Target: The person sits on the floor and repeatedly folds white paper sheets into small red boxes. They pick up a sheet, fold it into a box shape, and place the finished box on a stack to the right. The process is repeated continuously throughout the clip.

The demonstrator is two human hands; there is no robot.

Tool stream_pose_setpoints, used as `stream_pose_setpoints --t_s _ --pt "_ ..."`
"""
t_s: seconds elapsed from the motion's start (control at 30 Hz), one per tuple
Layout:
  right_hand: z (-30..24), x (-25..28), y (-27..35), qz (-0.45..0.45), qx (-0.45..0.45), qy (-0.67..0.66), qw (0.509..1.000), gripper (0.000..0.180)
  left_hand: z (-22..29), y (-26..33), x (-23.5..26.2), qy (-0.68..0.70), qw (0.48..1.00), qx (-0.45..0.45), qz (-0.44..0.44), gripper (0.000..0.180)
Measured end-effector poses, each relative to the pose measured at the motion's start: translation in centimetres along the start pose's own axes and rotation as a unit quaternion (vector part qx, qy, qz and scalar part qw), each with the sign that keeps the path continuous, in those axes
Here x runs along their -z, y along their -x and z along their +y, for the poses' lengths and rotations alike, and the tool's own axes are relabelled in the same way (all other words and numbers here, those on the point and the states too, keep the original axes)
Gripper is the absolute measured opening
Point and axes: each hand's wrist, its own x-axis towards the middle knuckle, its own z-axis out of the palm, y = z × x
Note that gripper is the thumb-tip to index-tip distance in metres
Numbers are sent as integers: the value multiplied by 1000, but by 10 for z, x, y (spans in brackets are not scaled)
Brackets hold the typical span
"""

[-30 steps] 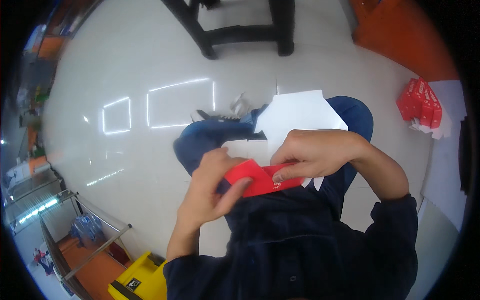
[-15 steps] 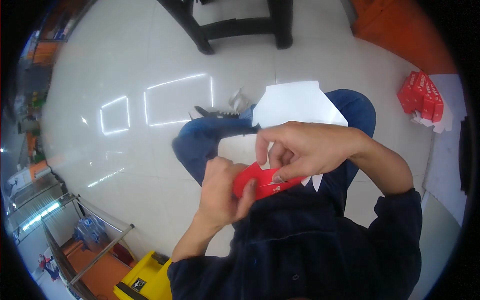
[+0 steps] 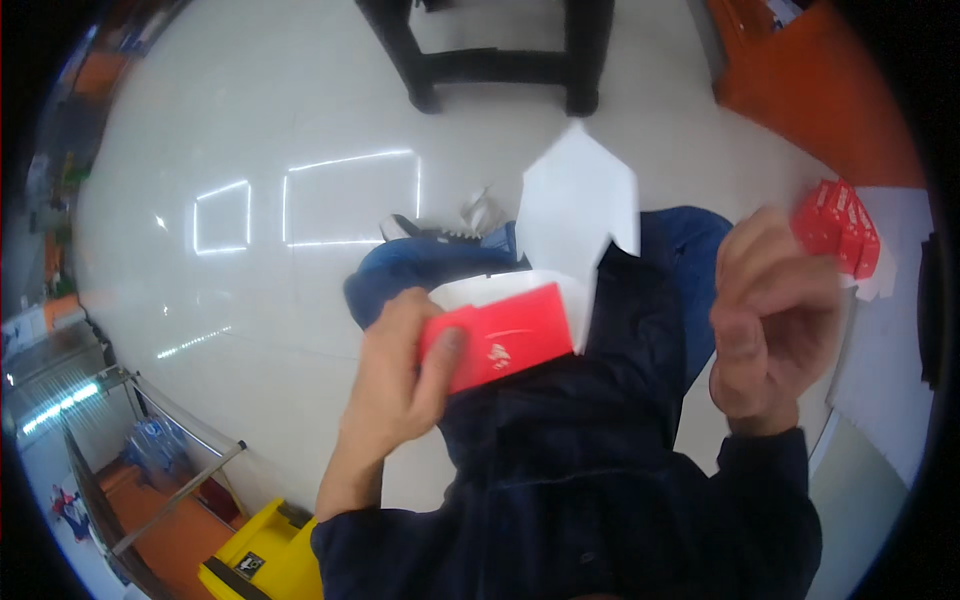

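Note:
My left hand (image 3: 402, 365) grips a partly folded cardboard box over my lap. Its thumb presses on the red outer wall (image 3: 505, 338), with the fingers hidden behind. Beyond that wall the white inside of the box shows, and a large white panel with angled corners (image 3: 578, 205) stands up on the far side, seemingly part of the same box. Away to the right, my right hand (image 3: 775, 315) is raised clear of the box. Its fingers are loosely curled and somewhat blurred, with nothing visible in them.
Several red boxes (image 3: 838, 228) lie in a pile at the right. A black stool (image 3: 490, 66) stands ahead on the tiled floor, with an orange panel (image 3: 810, 90) to its right. At the lower left are a yellow bin (image 3: 265, 555) and a metal-railed cart (image 3: 180, 490).
My right hand has let go of the box and moved right. The box has turned in my left hand, its red wall showing more fully and the white panel more upright.

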Motion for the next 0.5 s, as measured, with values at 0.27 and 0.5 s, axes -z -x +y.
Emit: stream_pose_setpoints --t_s 0.27,0.5 --pt "25 -69 30 -90 -162 -77 980 46 -3 1 11 -28 998 -17 -58 19" --pt "27 -64 16 -102 -87 75 988 37 0 -2 7 -40 997 -30 -59 21"
